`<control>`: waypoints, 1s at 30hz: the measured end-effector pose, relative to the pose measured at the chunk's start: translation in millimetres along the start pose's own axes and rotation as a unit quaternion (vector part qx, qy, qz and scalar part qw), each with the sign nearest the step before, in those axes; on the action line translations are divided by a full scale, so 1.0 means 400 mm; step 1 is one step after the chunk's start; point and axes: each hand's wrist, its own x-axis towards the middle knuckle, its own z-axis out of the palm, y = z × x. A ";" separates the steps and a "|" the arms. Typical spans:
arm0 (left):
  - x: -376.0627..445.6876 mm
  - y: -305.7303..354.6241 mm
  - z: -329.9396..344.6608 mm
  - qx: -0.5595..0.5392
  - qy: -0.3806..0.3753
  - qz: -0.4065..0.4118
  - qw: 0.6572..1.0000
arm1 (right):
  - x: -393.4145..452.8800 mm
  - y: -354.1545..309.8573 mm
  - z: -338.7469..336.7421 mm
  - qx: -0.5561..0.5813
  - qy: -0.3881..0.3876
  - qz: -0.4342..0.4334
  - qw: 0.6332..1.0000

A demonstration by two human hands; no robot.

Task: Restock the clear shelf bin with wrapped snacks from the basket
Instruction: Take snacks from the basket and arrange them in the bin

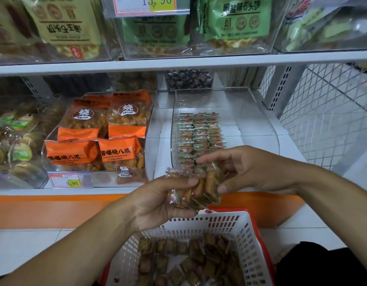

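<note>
The left hand (157, 203) grips a stacked bunch of wrapped snacks (196, 188) above the white basket (246, 240), fingers curled round the bunch. The right hand (250, 172) meets the same bunch from the other side, thumb and fingers pinching its upper end. Behind them, on the shelf (157, 124), the clear shelf bin (256, 124) holds neat rows of snacks along its left side, beside a bin of orange packets (100, 131).

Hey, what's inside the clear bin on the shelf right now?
The clear bin holds neat rows of small wrapped snacks along its left side; the right side shows bare floor. The right hand covers the front rows.
</note>
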 end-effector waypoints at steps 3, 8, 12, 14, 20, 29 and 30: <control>0.003 -0.001 0.005 -0.020 -0.001 0.001 1.000 | 0.004 0.005 0.013 -0.025 -0.017 0.019 0.999; 0.011 0.000 0.011 -0.066 -0.004 0.016 0.998 | 0.008 0.011 0.013 -0.033 0.010 0.015 0.999; 0.009 0.005 0.014 -0.053 0.003 0.004 0.999 | 0.012 0.010 0.014 -0.011 0.007 0.002 1.000; 0.007 0.005 0.021 -0.032 0.010 -0.009 0.999 | 0.016 0.012 0.018 -0.010 -0.024 0.013 1.000; 0.012 0.014 0.033 -0.082 0.023 0.018 0.996 | 0.020 0.016 0.006 -0.027 -0.008 -0.003 1.000; 0.034 0.021 0.003 -0.125 0.130 0.115 0.977 | 0.031 0.016 -0.117 -0.204 0.337 0.005 0.919; 0.034 0.019 0.003 -0.115 0.126 0.118 0.978 | 0.035 0.025 -0.129 -0.266 0.342 0.035 0.901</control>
